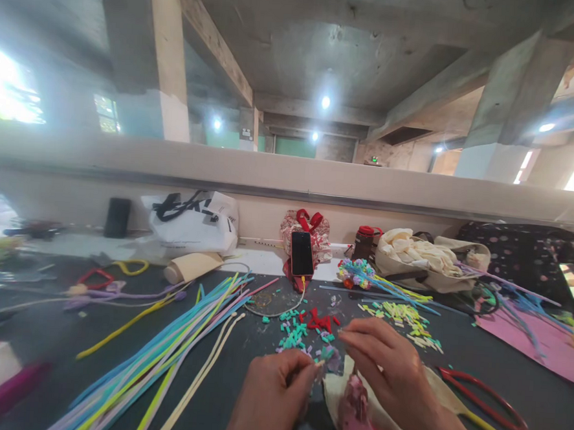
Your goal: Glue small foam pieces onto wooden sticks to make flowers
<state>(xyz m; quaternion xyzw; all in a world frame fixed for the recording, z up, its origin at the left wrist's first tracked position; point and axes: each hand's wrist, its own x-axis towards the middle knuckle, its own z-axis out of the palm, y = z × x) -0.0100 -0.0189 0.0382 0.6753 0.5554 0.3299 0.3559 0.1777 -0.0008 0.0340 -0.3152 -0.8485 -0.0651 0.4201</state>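
My left hand (pixel 272 396) is at the bottom centre, fingers pinched together on a small piece I cannot make out. My right hand (pixel 390 370) is just to its right, fingers curled and reaching toward the left hand's fingertips. Between and beyond them lies a scatter of teal cut pieces (pixel 295 335) and red pieces (pixel 318 321) on the dark table (pixel 539 392). A pinkish-red object (pixel 355 410) on a cream sheet (pixel 446 396) lies under my right hand.
A bundle of long coloured strips (pixel 172 344) fans out to the left. Red-handled scissors (pixel 484 399) lie right. A phone (pixel 302 255) leans on a red pouch; yellow-green bits (pixel 409 320), a pink sheet (pixel 546 341), a white bag (pixel 193 225), cream cloth bag (pixel 425 256) sit farther back.
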